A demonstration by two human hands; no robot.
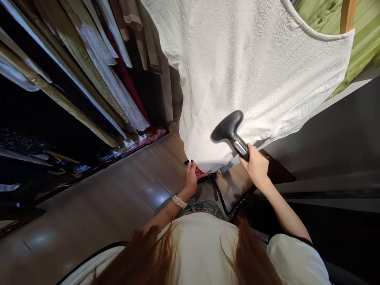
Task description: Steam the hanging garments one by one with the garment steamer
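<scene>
A white textured sleeveless top (237, 67) hangs in front of me, its neckline at the upper right. My left hand (192, 177) pinches the bottom hem of the top between thumb and fingers, pulling it out toward me. In my right hand (257, 165) is the handle of a black garment steamer head (228, 126). The wide face of the steamer is turned to the fabric, near the lower part of the top; whether it touches the cloth I cannot tell. A dark hose (221, 196) hangs below my hands.
At left, a rack of hanging clothes (97, 79) reaches nearly to the tiled floor (118, 206). Behind the top, at the upper right, are a green garment (360, 43) and a wooden piece (347, 16). A grey panel (332, 126) stands to the right.
</scene>
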